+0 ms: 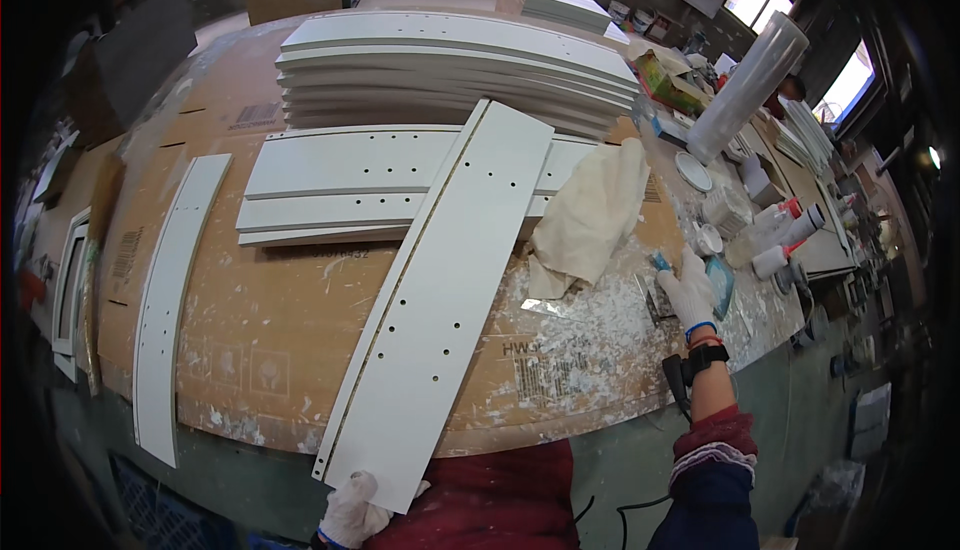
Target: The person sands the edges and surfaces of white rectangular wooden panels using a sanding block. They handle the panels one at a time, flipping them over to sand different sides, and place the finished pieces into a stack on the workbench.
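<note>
A long white board (440, 280) with rows of drilled holes lies slanted across the cardboard-covered workbench (270, 320). My left hand (352, 512), in a white glove, grips its near end at the bench's front edge. My right hand (690, 290), also gloved, rests on the bench at the right on a metal putty scraper (657, 295) with a blue handle, its fingers on the tool. Dried white filler is smeared around it.
A stack of white boards (450, 70) fills the far side, with flatter panels (340, 185) in front. A curved white strip (170, 300) lies at the left. A crumpled cloth (590, 215), a plastic film roll (750, 85), jars and bottles (780, 235) crowd the right.
</note>
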### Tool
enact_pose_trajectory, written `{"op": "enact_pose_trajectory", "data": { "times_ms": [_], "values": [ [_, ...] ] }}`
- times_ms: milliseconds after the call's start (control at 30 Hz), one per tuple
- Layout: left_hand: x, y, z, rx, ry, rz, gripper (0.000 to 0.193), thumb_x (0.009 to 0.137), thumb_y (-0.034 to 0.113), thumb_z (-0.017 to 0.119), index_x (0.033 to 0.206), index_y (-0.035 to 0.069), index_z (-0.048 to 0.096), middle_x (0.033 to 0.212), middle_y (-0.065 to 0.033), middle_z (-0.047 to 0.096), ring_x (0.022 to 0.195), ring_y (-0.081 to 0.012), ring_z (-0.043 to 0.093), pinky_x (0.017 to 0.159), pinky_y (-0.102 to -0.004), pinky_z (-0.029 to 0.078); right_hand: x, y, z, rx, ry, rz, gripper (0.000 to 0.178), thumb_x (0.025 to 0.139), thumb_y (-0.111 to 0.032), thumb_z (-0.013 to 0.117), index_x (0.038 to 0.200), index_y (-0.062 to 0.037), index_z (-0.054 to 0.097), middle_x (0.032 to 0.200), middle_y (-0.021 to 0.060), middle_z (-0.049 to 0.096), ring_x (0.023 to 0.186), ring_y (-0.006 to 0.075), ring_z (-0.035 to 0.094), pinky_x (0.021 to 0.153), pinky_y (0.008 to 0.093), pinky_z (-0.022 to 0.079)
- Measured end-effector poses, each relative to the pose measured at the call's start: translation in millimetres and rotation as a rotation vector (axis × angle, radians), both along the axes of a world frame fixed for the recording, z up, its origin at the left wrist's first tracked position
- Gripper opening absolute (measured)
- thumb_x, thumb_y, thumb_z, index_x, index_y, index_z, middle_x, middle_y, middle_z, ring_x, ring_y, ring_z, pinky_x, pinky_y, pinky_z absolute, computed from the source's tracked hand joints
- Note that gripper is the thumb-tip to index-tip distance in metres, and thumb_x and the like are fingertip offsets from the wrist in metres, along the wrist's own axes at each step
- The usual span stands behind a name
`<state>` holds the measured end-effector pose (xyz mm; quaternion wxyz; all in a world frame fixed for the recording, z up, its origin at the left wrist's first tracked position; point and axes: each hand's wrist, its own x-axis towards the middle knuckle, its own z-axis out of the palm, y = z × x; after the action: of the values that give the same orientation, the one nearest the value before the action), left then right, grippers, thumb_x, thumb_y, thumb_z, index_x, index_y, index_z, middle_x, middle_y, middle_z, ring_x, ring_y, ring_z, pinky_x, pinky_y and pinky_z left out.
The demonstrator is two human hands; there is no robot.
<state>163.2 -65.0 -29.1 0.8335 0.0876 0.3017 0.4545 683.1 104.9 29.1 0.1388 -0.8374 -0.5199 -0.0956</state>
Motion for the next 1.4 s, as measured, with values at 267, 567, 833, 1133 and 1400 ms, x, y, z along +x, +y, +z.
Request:
{"op": "enact_pose_trajectory", "data": {
  "times_ms": [267, 567, 833, 1133, 1400],
  "values": [
    [3, 1, 9, 0.006, -0.003, 0.095, 0.048, 0.087, 0.033, 0.069, 0.128, 0.014, 0.052, 0.139, -0.0136, 0.047, 0.128, -0.0363, 0.046, 0.098, -0.0727, 0.036, 0, 2, -3, 0.133, 0.723, 0.135, 0.035, 0.086, -0.015, 0.064, 0.116, 0.0006, 0.056, 0.097, 0.0091, 0.063, 0.084, 0.0198, 0.063, 0.074, 0.0321, 0.051],
    [0, -5, -5, 0.009, 0.026, 0.099, 0.064, 0.092, 0.039, 0.060, 0.143, 0.012, 0.032, 0.141, -0.0173, 0.043, 0.128, -0.0404, 0.045, 0.090, -0.0719, 0.044, -21, -40, 14, 0.362, 1.503, 0.348, 0.028, 0.091, -0.008, 0.058, 0.117, 0.0027, 0.056, 0.107, 0.0111, 0.063, 0.079, 0.0145, 0.061, 0.065, 0.0289, 0.052],
    [3, 4, 11, 0.057, -0.093, 0.108, 0.060, 0.099, 0.033, 0.048, 0.144, 0.001, 0.026, 0.145, -0.0212, 0.037, 0.132, -0.0411, 0.040, 0.103, -0.0646, 0.037, -160, -94, 54, -0.314, 1.270, 0.544, 0.020, 0.079, -0.001, 0.054, 0.096, 0.0023, 0.064, 0.090, 0.0096, 0.066, 0.067, 0.0131, 0.060, 0.062, 0.0259, 0.047],
    [-4, -2, -4, 0.090, -0.144, 0.087, 0.053, 0.101, 0.032, 0.044, 0.146, 0.008, 0.027, 0.145, -0.0156, 0.039, 0.129, -0.0336, 0.046, 0.098, -0.0569, 0.046, -300, -138, 41, -0.592, 0.683, 1.404, 0.035, 0.076, -0.013, 0.072, 0.110, -0.0074, 0.064, 0.094, 0.0087, 0.064, 0.085, 0.0253, 0.063, 0.068, 0.0338, 0.052],
    [-6, -18, -39, 1.022, 1.333, -0.038, 0.038, 0.100, 0.026, 0.049, 0.129, 0.001, 0.050, 0.126, -0.0200, 0.055, 0.112, -0.0318, 0.058, 0.094, -0.0351, 0.050, -332, -172, 33, -0.302, 0.600, 1.459, 0.041, 0.073, -0.007, 0.074, 0.111, 0.0008, 0.061, 0.089, 0.0110, 0.066, 0.078, 0.0274, 0.064, 0.067, 0.0348, 0.052]
  ]
}}
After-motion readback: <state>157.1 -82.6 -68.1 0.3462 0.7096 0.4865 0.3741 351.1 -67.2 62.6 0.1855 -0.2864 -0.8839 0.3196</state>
